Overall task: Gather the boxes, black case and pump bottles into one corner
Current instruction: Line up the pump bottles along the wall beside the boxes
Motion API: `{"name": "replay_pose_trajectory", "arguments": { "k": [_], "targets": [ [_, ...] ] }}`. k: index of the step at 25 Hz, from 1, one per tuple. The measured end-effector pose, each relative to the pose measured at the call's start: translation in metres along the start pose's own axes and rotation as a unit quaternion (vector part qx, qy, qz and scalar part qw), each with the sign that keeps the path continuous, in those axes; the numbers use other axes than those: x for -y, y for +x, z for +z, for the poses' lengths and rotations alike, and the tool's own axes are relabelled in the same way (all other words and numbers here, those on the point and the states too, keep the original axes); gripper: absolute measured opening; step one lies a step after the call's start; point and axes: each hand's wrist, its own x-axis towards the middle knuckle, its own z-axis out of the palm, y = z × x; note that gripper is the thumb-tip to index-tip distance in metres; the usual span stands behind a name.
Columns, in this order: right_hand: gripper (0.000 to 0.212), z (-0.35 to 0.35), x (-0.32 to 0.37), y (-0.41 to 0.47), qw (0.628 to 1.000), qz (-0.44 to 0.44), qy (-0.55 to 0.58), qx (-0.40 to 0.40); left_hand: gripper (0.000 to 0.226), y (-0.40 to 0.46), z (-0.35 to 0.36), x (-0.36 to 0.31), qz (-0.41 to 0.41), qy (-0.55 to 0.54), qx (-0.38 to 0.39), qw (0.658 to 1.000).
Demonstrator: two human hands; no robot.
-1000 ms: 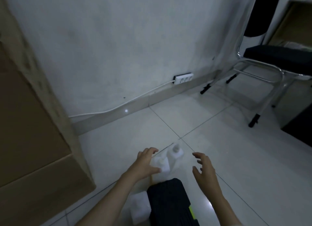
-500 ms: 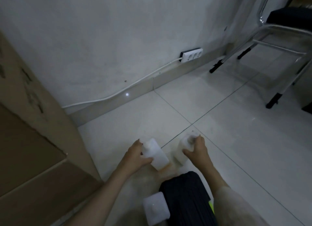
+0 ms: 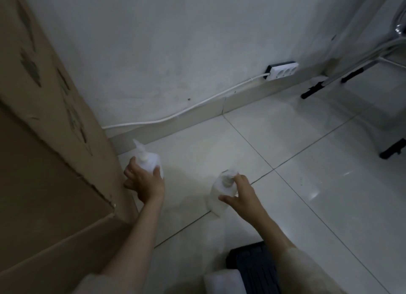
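Left hand (image 3: 145,184) fingers clasp one translucent white pump bottle (image 3: 147,159); right hand (image 3: 239,195) another (image 3: 222,190).

Pale glossy tiled floor (image 3: 296,206) with dark grout lines, meeting the wall along a grey skirting; big cardboard box (image 3: 44,162) stands on floor at left edge, against the wall corner; white cable (image 3: 175,116) runs along the skirting to a white power strip (image 3: 282,71); black chair feet (image 3: 312,91) rest on floor at far right; black case (image 3: 252,269) on floor at near edge, small white box (image 3: 222,281) just left of it, touching or nearly.
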Motion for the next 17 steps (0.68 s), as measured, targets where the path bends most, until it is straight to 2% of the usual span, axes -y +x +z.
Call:
{"name": "replay_pose_trajectory", "arguments": {
  "k": [4,6,10,13,15,17],
  "targets": [
    [0.066,0.029,0.036,0.03,0.996,-0.013,0.021,0.082,0.067,0.006,0.0,0.017,0.041,-0.048,0.023,0.998],
    [0.063,0.044,0.052,0.041,0.993,-0.026,0.029,0.11,0.069,-0.003,-0.005,0.021,0.032,-0.092,0.045,0.994],
    [0.051,0.072,0.072,0.056,0.979,-0.029,0.093,0.178,0.062,-0.042,-0.021,0.014,-0.071,-0.169,0.101,0.978],
    [0.048,0.079,0.082,0.059,0.947,0.042,0.189,0.255,0.063,-0.056,-0.026,0.012,-0.122,-0.178,0.138,0.967],
    [0.057,0.081,0.084,0.062,0.93,0.085,0.215,0.286,0.071,-0.053,-0.025,0.015,-0.151,-0.196,0.156,0.956],
    [0.061,0.08,0.087,0.068,0.932,0.11,0.206,0.279,0.09,-0.045,-0.023,0.023,-0.233,-0.247,0.172,0.925]
  ]
}}
